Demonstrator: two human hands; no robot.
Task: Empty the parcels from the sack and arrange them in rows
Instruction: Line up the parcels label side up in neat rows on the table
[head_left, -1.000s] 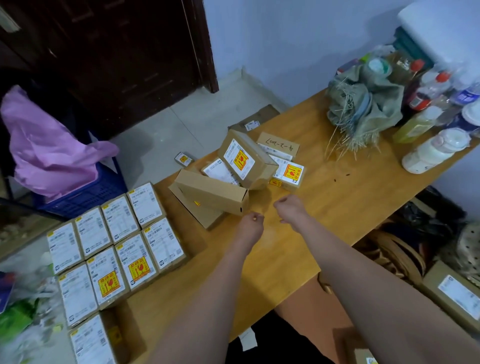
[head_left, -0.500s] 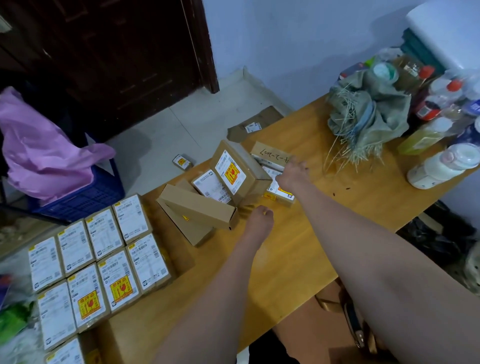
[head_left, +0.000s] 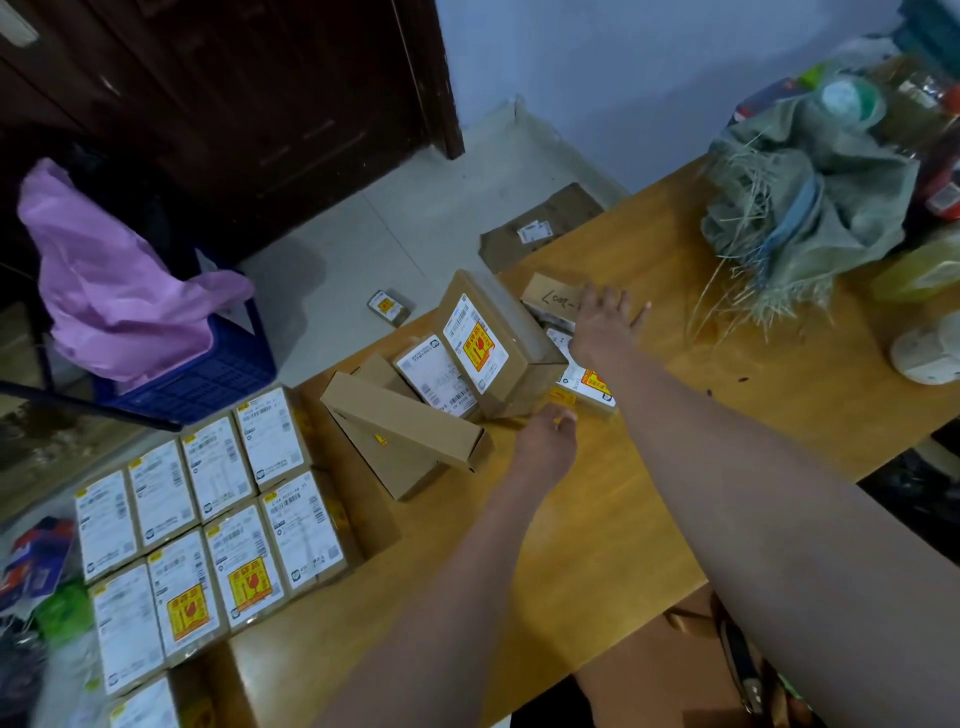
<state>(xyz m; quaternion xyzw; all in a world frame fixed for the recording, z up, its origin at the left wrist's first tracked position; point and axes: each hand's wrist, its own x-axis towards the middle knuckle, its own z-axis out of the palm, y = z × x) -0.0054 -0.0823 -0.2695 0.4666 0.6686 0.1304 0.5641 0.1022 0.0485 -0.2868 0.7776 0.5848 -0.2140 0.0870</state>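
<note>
Cardboard parcels (head_left: 467, 374) under both hands

Single head camera looking steeply down and forward from close above the table (head_left: 597, 545), floor and door showing beyond.

— What do we see off the wooden table (head_left: 649, 519)?
— A blue crate (head_left: 208, 374) with a pink plastic bag (head_left: 114, 280) in it, beside a dark door (head_left: 249, 104).
— And at the table's far right?
— We make out bottles (head_left: 924, 353), blurred, crowded together.
</note>
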